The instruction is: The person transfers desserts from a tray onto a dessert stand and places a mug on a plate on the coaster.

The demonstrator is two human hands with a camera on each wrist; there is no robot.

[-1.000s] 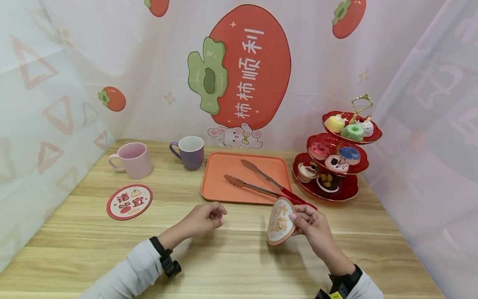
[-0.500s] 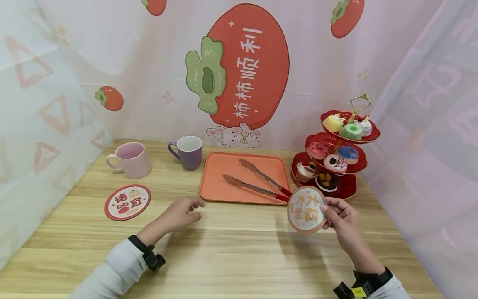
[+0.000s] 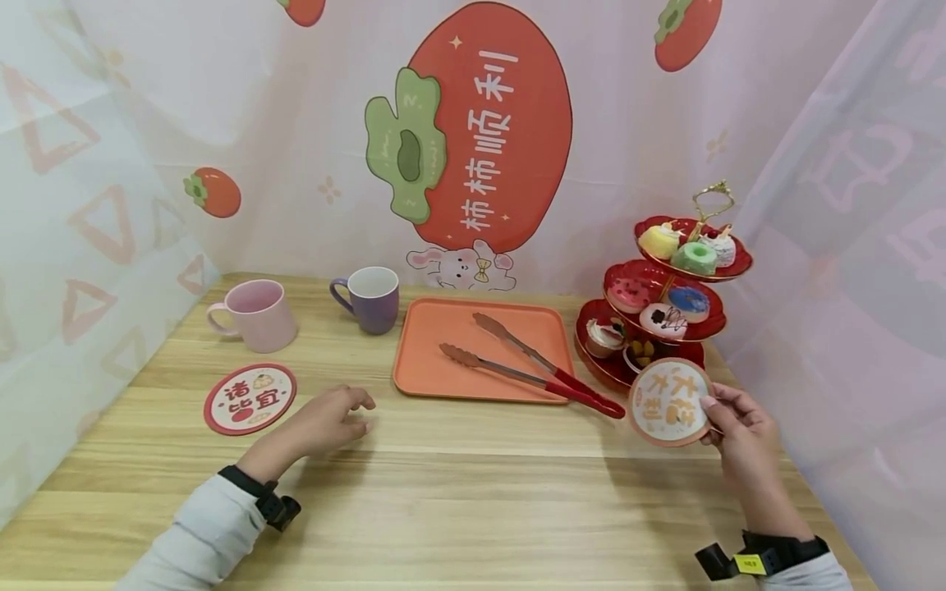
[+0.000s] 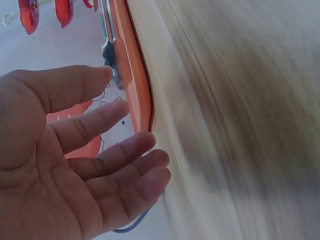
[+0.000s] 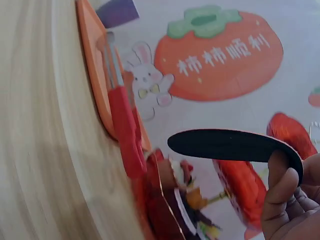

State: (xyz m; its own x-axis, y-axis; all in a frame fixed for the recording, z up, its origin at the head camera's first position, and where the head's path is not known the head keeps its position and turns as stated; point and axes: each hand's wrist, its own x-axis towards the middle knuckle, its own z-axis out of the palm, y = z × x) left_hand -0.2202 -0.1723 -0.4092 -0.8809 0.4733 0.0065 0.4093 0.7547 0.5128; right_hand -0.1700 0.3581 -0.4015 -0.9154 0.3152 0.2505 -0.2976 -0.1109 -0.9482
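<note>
Coaster [image 3: 668,401] pinched at its right edge by right hand [image 3: 745,439], fingers curled round the rim; held off the table [image 3: 473,509], printed face toward the camera, just in front of the tiered dessert stand [image 3: 668,308] and beside the red handles of the tongs [image 3: 532,369]. Left hand [image 3: 325,419] relaxed, holding nothing, low over the table between second coaster [image 3: 250,398] and orange tray [image 3: 484,349].

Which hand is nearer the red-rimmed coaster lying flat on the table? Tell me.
Left. The left hand hovers just right of the flat coaster; the right hand is far across the table, holding another coaster.
</note>
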